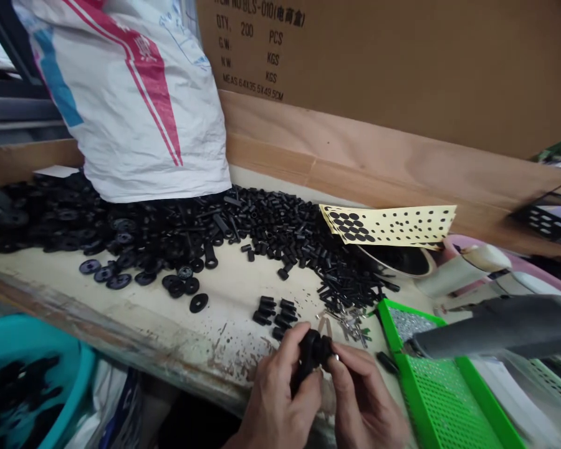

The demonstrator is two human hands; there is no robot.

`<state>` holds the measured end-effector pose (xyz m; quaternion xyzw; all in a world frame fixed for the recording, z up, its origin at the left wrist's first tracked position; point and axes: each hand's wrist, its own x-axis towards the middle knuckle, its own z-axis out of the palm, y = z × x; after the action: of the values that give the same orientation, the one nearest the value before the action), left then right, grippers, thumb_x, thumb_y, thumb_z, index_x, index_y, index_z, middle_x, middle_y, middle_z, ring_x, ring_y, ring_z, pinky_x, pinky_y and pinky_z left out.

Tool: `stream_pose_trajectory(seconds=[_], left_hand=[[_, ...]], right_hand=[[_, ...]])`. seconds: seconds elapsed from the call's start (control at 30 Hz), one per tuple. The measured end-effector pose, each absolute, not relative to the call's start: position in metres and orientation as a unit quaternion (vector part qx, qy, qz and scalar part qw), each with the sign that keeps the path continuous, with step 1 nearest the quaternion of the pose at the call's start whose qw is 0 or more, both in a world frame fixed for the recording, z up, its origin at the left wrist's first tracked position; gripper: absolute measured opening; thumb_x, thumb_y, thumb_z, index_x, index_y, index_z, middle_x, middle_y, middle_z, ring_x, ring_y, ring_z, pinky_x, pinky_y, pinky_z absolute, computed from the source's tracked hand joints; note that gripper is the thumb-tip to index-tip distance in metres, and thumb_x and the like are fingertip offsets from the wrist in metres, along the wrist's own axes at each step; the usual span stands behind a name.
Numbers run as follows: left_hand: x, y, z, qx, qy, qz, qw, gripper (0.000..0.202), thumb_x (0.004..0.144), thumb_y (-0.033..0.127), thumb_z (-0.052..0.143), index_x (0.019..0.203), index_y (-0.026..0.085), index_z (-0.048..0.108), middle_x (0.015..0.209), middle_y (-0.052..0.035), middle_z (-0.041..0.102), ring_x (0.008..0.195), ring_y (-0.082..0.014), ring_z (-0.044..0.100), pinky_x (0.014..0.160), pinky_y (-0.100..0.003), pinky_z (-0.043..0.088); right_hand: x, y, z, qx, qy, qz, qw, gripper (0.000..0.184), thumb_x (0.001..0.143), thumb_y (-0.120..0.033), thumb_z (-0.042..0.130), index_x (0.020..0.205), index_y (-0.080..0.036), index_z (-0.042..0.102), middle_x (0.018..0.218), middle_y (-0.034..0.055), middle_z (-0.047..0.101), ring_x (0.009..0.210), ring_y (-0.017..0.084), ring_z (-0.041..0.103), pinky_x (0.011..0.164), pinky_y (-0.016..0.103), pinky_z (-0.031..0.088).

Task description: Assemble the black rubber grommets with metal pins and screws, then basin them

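Note:
Near the front edge of the bench, my left hand (280, 390) is closed around a black plastic part (312, 349) with a round, stepped end. My right hand (362, 393) meets it from the right, thumb and forefinger pinched at that end on a small shiny metal piece (336, 357), too small to name. Just beyond my fingers stand short black cylinders (287, 310) in rows. A loose heap of small metal pins (355, 324) lies past my right hand, beside thin black rods (343, 284).
Black discs (119, 280) and tubes (280, 224) are piled across the back. A white sack (154, 112) stands behind them. Yellow sticker sheets (402, 226) rest on a round bowl (421, 268). At right are a green tray (411, 399) and dark-handled tool (486, 327); lower left, a teal basin (81, 368).

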<state>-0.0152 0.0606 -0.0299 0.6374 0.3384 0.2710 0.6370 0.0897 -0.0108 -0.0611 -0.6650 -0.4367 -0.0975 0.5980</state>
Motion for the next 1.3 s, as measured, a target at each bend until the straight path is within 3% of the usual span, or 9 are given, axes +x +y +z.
stream_pose_trajectory(seconds=[0.13,0.3,0.53,0.8,0.97,1.17,1.3], left_hand=[[-0.012,0.051,-0.035,0.646,0.333,0.295,0.621,0.051,0.08,0.021,0.059,0.131,0.023,0.056,0.106,-0.006,0.072,0.095,-0.0207,0.066,0.081,-0.025,0.054],[-0.007,0.039,-0.037,0.645,0.307,0.317,0.624,0.049,0.08,0.019,0.058,0.129,0.022,0.057,0.116,-0.007,0.07,0.105,-0.0214,0.065,0.087,-0.025,0.053],[0.002,0.029,-0.035,0.633,0.283,0.304,0.653,0.044,0.085,0.022,0.056,0.128,0.02,0.056,0.111,-0.0072,0.071,0.098,-0.0184,0.067,0.086,-0.022,0.053],[0.011,0.026,-0.036,0.635,0.272,0.296,0.66,0.04,0.085,0.022,0.056,0.125,0.019,0.057,0.097,-0.0064,0.071,0.083,-0.0156,0.066,0.079,-0.021,0.052],[0.017,0.024,-0.035,0.621,0.278,0.289,0.674,0.039,0.087,0.024,0.056,0.125,0.019,0.056,0.091,-0.0058,0.07,0.078,-0.0146,0.064,0.077,-0.02,0.052],[0.019,0.02,-0.034,0.581,0.292,0.293,0.701,0.038,0.086,0.026,0.059,0.123,0.019,0.057,0.087,-0.0047,0.069,0.074,-0.0136,0.061,0.075,-0.02,0.05],[0.022,0.02,-0.037,0.547,0.304,0.289,0.725,0.044,0.086,0.029,0.06,0.128,0.017,0.052,0.083,-0.0048,0.067,0.074,-0.0146,0.06,0.073,-0.021,0.05]], right_hand=[[0.09,-0.016,-0.063,-0.64,-0.438,-0.107,0.622,0.018,0.085,-0.01,0.062,0.098,-0.021,0.07,0.092,0.0023,0.07,0.086,0.013,0.067,0.077,0.021,0.053],[0.088,-0.024,-0.063,-0.618,-0.417,-0.108,0.658,0.019,0.084,-0.008,0.062,0.096,-0.02,0.071,0.093,0.0028,0.071,0.086,0.014,0.067,0.077,0.023,0.053],[0.086,-0.031,-0.062,-0.62,-0.363,-0.135,0.682,0.013,0.085,-0.011,0.063,0.093,-0.018,0.071,0.091,0.0052,0.07,0.085,0.016,0.066,0.074,0.026,0.052],[0.101,-0.042,-0.069,-0.623,-0.414,-0.154,0.645,0.022,0.084,-0.005,0.06,0.101,-0.017,0.069,0.096,0.0053,0.069,0.088,0.014,0.066,0.078,0.024,0.053],[0.108,-0.048,-0.067,-0.655,-0.476,-0.183,0.558,0.027,0.083,-0.004,0.061,0.106,-0.016,0.067,0.099,0.0055,0.069,0.09,0.012,0.067,0.078,0.019,0.053],[0.101,-0.043,-0.067,-0.648,-0.4,-0.17,0.625,0.018,0.086,-0.008,0.059,0.1,-0.016,0.068,0.093,0.0049,0.068,0.086,0.013,0.066,0.076,0.021,0.053],[0.103,-0.045,-0.065,-0.688,-0.437,-0.208,0.541,0.018,0.085,-0.01,0.062,0.102,-0.016,0.068,0.094,0.0049,0.07,0.083,0.011,0.067,0.074,0.017,0.052]])
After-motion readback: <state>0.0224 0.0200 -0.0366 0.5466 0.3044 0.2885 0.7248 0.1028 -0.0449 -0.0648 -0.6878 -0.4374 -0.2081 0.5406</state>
